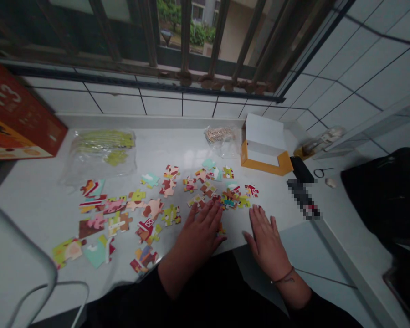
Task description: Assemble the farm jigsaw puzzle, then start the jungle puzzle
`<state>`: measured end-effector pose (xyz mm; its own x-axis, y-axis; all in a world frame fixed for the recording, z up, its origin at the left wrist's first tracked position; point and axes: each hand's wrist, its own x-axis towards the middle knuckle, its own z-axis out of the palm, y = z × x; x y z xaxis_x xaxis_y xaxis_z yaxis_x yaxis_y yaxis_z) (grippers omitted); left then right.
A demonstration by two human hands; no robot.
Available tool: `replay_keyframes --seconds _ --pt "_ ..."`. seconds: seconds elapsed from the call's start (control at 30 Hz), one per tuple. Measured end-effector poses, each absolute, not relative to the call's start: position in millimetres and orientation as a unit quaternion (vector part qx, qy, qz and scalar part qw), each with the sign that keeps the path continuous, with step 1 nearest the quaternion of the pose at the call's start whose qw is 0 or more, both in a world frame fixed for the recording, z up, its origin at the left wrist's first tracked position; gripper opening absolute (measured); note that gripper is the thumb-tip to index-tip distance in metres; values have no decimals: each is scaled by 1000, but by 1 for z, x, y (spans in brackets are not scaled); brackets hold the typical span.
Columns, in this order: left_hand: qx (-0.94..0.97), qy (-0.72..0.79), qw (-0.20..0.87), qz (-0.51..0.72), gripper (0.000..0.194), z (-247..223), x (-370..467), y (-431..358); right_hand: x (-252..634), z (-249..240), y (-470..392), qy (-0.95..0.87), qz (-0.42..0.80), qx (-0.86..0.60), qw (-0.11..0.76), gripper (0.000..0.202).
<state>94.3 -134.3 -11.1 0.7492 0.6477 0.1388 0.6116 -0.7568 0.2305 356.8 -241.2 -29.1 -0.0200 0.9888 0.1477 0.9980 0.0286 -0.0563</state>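
My left hand (201, 230) lies flat, palm down, over several jigsaw puzzle pieces, its fingers stretched out. One orange piece (221, 229) shows beside its thumb, and a brown-and-green piece (195, 201) sits at the fingertips. To the right, my right hand (266, 241) rests on the bare white counter (191, 152) with fingers extended, holding nothing. Just beyond it is a cluster of puzzle pieces (230, 198), with a red barn piece (252, 190) close by. More loose pieces, among them a green one (171, 215) and a pink-brown one (153, 208), spread out leftward.
A clear bag with green pieces (102, 155) lies at the back left, beside an orange-red box (17, 114). An open yellow box (266, 159) and a small plastic bag (223, 140) stand at the back. A pale curved metal tube (37, 246) crosses the left foreground.
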Motion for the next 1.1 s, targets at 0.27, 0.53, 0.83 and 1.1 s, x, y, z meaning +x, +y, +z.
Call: replay_keyframes --seconds 0.27,0.53,0.83,1.1 --pt "927 344 81 125 56 -14 82 -138 315 -13 -199 -759 19 -649 51 79" --pt "897 403 33 181 49 -18 57 -139 289 -18 -197 -816 29 -574 66 77" --pt "926 324 87 171 55 -20 74 -143 311 -23 -209 -787 39 -609 91 91" --pt "909 359 59 203 44 -25 57 -149 319 -20 -198 -769 36 -631 97 80"
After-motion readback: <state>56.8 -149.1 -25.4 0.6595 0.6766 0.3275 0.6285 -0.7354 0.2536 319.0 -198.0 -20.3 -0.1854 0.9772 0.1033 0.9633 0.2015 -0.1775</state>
